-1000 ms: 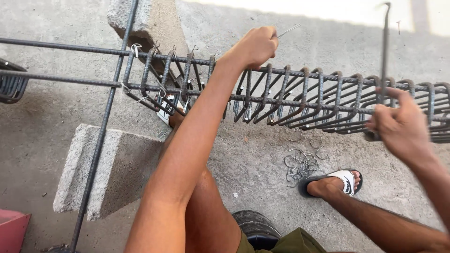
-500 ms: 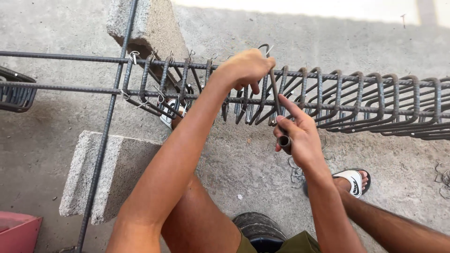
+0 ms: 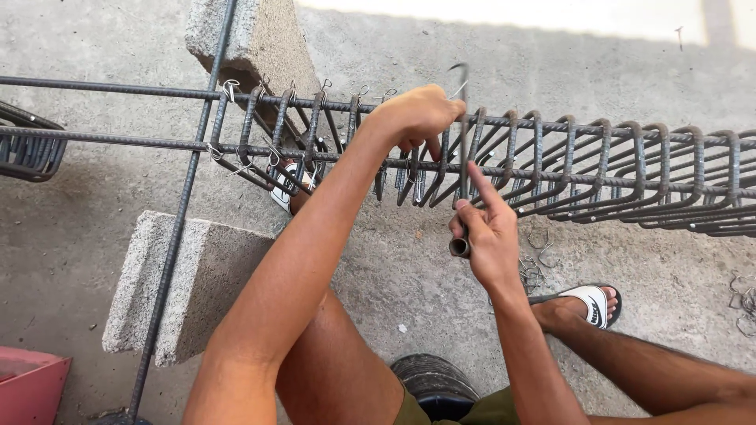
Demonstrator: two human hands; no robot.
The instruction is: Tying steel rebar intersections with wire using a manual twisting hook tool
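- Rebar cage (image 3: 551, 157) runs across the view on long steel rods, with the fingers of both hands meeting at its middle.
- Far to the left of the fingers, a red tub (image 3: 27, 389) sits at the bottom corner on the concrete floor (image 3: 87, 228).
- Left of the fingers and below the rods lies a grey concrete block (image 3: 189, 283); a second block (image 3: 252, 43) stands above it, behind the cage, and a thin rod (image 3: 169, 260) crosses both.
- Just left of the left fingers, several stirrups (image 3: 283, 134) are tied to the top rod with small wire loops (image 3: 230, 88).
- Left hand (image 3: 417, 114) is curled shut over the top rod, pinching a bent tie wire whose end pokes out just past the knuckles.
- Hook tool (image 3: 463, 118) rises between the two hands; its curved tip sits right beside the left fingers.
- Right hand (image 3: 488, 236) grips the tool's round handle below the cage, forefinger stretched up toward the stirrups.
- Right of the right fingers, loose wire ties (image 3: 535, 267) lie on the floor, near a foot in a white sandal (image 3: 591, 303).
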